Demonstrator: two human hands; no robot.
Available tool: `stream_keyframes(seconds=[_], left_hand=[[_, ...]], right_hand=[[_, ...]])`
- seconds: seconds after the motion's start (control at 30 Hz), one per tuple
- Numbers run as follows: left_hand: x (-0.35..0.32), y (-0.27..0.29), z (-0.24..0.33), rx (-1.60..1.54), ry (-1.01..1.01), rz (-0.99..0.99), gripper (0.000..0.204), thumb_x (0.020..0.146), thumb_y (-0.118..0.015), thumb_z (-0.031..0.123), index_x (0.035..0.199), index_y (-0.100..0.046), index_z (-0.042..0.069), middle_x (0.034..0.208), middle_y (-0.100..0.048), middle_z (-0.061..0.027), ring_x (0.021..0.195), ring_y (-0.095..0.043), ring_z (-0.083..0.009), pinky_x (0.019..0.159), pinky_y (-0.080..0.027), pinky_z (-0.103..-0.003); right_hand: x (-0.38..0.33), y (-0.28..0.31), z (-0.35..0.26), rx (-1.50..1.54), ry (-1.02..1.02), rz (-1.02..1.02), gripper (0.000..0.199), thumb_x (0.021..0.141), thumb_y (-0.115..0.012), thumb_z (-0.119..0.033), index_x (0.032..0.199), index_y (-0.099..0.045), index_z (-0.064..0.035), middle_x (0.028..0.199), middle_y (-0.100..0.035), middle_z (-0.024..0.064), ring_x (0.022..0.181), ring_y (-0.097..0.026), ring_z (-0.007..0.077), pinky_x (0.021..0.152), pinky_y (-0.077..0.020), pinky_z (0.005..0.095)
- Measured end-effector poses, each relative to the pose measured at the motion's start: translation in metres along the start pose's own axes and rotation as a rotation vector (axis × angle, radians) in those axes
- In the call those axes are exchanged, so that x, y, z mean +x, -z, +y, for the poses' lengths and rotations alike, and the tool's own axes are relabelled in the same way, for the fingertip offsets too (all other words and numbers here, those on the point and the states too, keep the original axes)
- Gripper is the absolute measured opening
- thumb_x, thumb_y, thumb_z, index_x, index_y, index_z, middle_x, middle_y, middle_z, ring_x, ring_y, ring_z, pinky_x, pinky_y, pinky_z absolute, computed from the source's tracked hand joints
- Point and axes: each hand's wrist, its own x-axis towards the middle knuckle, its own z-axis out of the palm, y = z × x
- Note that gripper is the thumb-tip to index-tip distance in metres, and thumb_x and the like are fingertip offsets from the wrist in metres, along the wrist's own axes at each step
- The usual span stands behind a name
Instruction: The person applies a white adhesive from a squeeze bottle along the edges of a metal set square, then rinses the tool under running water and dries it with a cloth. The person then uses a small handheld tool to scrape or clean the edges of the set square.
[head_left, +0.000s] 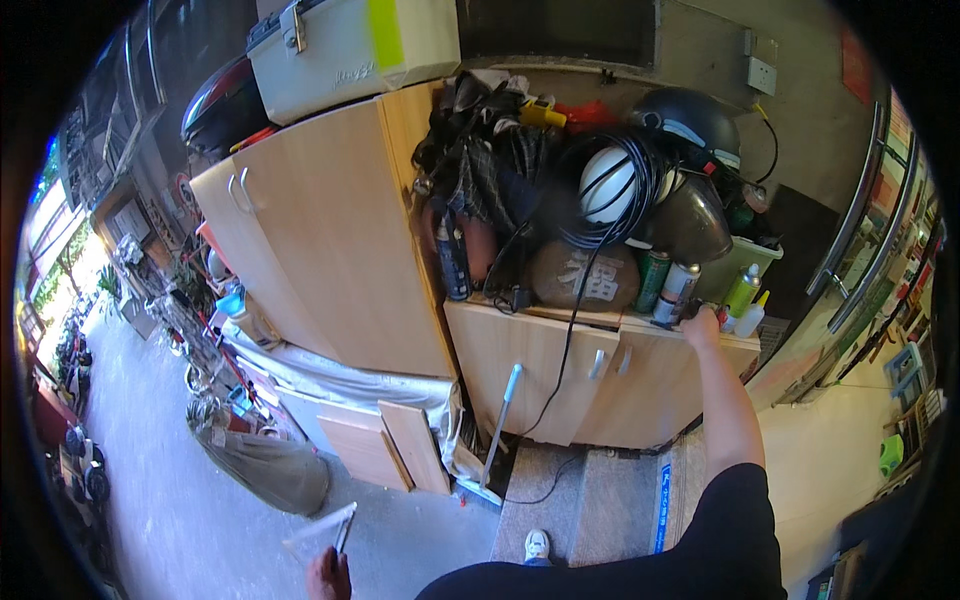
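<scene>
My right arm stretches out to the top of the low wooden cabinet [520, 350]. There my right hand [702, 328] is closed, its fingers curled among cans and bottles; what they grip, if anything, is hidden. Just left of it stand a silver spray can [677, 292] and a green can [652, 280]. On its right are a yellow-green spray bottle [743, 290] and a white squeeze bottle with a yellow tip [750, 318]. Low in the view, my left hand [328, 577] is closed on a translucent flat piece [318, 535] with a silver-and-dark bar along one side.
Coiled black cable [648, 200], helmets [690, 125] and a round stone [585, 275] crowd the cabinet top. A tall cabinet [320, 230] bears a grey case [350, 50]. Below are a broom [498, 430], leaning boards [415, 445], a covered bundle [265, 470] and stone steps [610, 500].
</scene>
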Motion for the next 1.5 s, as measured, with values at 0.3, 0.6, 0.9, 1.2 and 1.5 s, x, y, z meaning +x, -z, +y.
stream_keyframes(seconds=[0.3,0.6,0.9,1.2,1.5], left_hand=[[0.048,0.108,0.068,0.189,-0.395,0.337,0.041,0.08,-0.079,0.011,0.119,-0.069,0.004,0.092,-0.068,-0.0109,0.08,-0.064,-0.0298,0.071,-0.051,-0.041],[0.061,0.173,0.081,0.075,-0.48,0.265,0.037,0.083,-0.079,0.014,0.118,-0.068,0.005,0.09,-0.068,-0.0123,0.077,-0.068,-0.0287,0.066,-0.053,-0.038],[0.019,0.181,0.054,-0.016,-0.392,0.248,0.031,0.086,-0.077,0.012,0.114,-0.068,0.001,0.087,-0.069,-0.0134,0.072,-0.068,-0.0294,0.062,-0.053,-0.037],[-0.013,0.213,0.047,0.085,-0.378,0.312,0.032,0.084,-0.079,0.013,0.112,-0.069,0.002,0.086,-0.069,-0.0131,0.071,-0.068,-0.0292,0.061,-0.053,-0.038],[-0.035,0.223,0.045,0.099,-0.222,0.321,0.03,0.085,-0.078,0.013,0.112,-0.069,0.003,0.082,-0.068,-0.0124,0.07,-0.067,-0.0301,0.061,-0.053,-0.039]], right_hand=[[-0.163,-0.013,0.032,0.961,-0.049,-0.167,0.02,0.099,-0.061,-0.012,0.114,-0.066,-0.0002,0.075,-0.059,-0.0018,0.061,-0.052,0.0073,0.054,-0.0404,0.0242],[-0.406,-0.017,-0.154,1.276,-0.199,-1.213,0.042,0.088,-0.064,-0.002,0.127,-0.047,0.0023,0.105,-0.067,0.0194,0.085,-0.071,0.0273,0.07,-0.0613,0.0366],[-0.485,0.059,-0.29,1.208,0.246,-1.47,0.022,0.098,-0.057,-0.022,0.107,-0.061,-0.0034,0.088,-0.065,0.0058,0.068,-0.062,0.0124,0.059,-0.0471,0.0239],[-0.554,0.067,-0.361,1.207,0.417,-1.405,0.053,0.102,-0.051,-0.046,0.081,-0.069,-0.0007,0.064,-0.057,0.0021,0.056,-0.049,0.0094,0.054,-0.0392,0.025],[-0.574,0.071,-0.38,0.954,0.827,-1.202,0.049,0.096,-0.068,-0.043,0.072,-0.061,-0.0006,0.057,-0.052,0.0067,0.054,-0.048,0.0168,0.054,-0.042,0.0369]])
